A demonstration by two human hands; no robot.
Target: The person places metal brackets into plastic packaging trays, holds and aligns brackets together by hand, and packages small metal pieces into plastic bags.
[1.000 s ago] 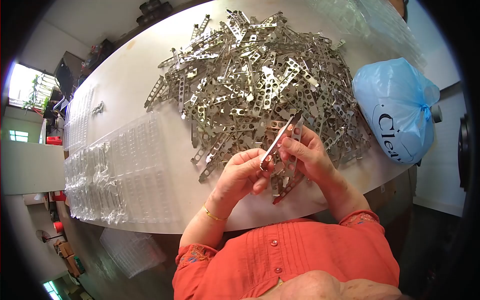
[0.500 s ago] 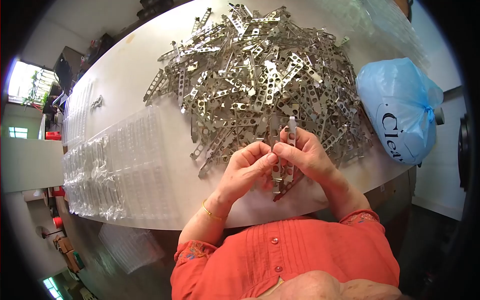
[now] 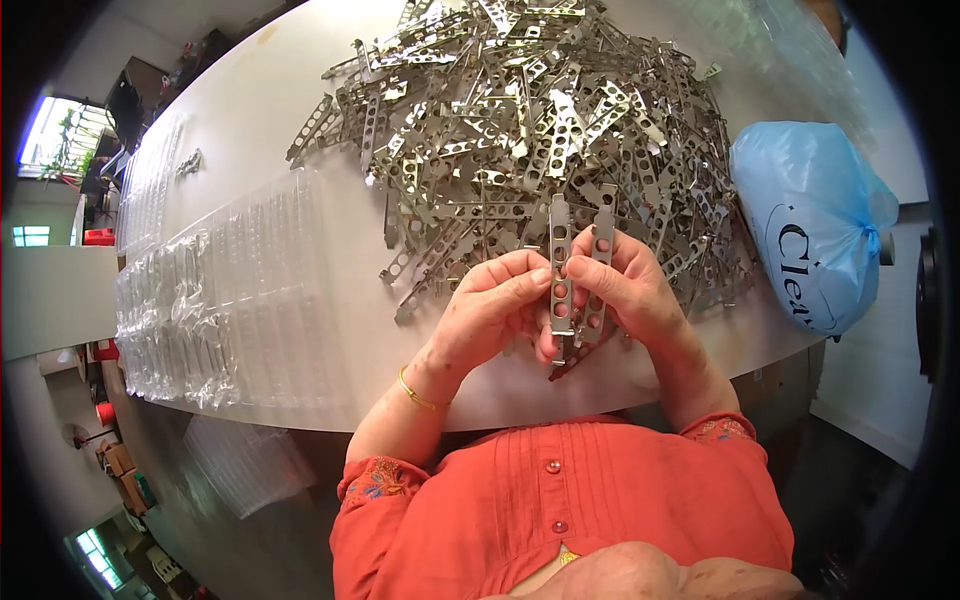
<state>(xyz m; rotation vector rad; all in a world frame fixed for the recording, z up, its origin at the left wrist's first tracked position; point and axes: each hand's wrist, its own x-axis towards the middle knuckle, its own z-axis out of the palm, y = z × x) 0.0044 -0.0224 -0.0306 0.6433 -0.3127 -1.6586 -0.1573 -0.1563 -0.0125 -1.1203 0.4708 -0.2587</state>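
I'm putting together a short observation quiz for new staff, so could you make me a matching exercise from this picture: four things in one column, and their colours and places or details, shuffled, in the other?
Things
1. Bangle
2. Plastic bag
3. Shirt
4. Pile of brackets

Descriptions
A. Red, with pleats down the front
B. Silvery, heaped loosely on the table
C. Gold, around the left wrist
D. Blue, printed with dark letters

Right pairs: 1-C, 2-D, 3-A, 4-B
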